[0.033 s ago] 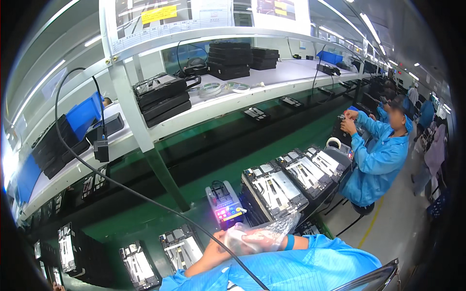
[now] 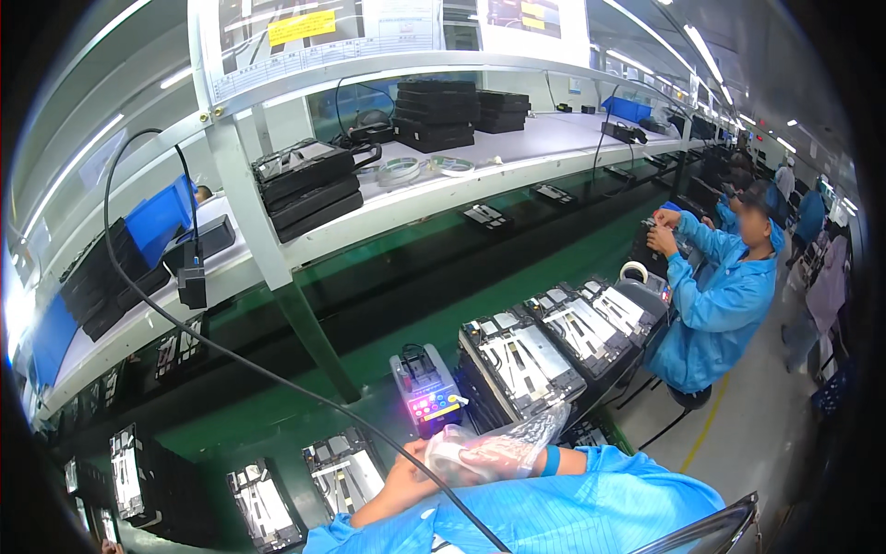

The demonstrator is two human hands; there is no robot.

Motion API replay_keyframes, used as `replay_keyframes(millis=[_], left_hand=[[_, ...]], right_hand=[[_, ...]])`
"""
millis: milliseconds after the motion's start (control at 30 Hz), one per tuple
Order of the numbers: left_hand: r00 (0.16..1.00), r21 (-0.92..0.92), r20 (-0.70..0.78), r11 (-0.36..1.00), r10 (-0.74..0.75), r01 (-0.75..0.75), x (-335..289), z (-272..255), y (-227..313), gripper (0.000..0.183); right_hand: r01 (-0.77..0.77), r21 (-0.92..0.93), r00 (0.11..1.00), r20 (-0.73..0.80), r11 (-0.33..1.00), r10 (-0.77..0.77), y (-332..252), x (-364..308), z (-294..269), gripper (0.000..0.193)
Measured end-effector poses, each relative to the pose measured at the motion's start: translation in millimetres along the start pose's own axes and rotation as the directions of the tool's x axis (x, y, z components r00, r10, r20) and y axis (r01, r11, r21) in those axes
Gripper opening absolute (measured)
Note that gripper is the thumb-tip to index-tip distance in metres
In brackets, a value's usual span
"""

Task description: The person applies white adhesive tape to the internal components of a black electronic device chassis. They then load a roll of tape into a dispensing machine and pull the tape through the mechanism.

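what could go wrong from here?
1. The loose clear plastic around the right hand could catch on the grey machine just beyond it.
2. The nearby stack of black units might get bumped by the right forearm; its top unit's internals look exposed, so a knock could damage them.
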State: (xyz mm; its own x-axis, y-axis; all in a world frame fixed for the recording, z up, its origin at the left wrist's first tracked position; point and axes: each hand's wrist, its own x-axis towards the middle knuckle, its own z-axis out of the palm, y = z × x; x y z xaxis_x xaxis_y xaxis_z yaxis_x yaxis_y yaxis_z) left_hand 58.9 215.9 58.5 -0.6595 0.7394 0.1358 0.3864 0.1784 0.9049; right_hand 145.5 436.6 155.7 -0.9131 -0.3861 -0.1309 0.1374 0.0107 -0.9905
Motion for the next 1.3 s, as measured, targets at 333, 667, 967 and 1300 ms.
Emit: replay_keyframes(millis=[333, 667, 967, 1300], left_hand=[[0.966, 0.028, -0.056, 0.967, -0.253, 0.255, -24.3, -11.0, 8.1, 0.038], [0.942, 0.039, 0.119, 0.946, 0.314, -0.321, 34.9, -27.8, 96.0, 0.046], [0.986, 0.364, 0.112, 0.928, -0.126, 0.078, 50.0, -45.0, 102.6, 0.025], [0.916, -0.877, -0.377, 0.369, -0.137, -0.306, 51.4, -60.6, 118.6, 0.013]], right_hand=[[0.01, 0.282, 0.973, 0.219, 0.959, -0.074, -63.1, -29.3, -17.8, 0.058], [0.543, -0.222, 0.84, 0.155, 0.81, -0.52, -118.7, 7.0, 33.8, 0.025], [0.69, -0.456, 0.628, -0.012, 0.563, -0.778, -145.5, 0.2, 18.7, 0.037], [0.164, -0.512, 0.878, -0.313, 0.843, -0.361, -55.1, 22.5, -13.7, 0.087]])
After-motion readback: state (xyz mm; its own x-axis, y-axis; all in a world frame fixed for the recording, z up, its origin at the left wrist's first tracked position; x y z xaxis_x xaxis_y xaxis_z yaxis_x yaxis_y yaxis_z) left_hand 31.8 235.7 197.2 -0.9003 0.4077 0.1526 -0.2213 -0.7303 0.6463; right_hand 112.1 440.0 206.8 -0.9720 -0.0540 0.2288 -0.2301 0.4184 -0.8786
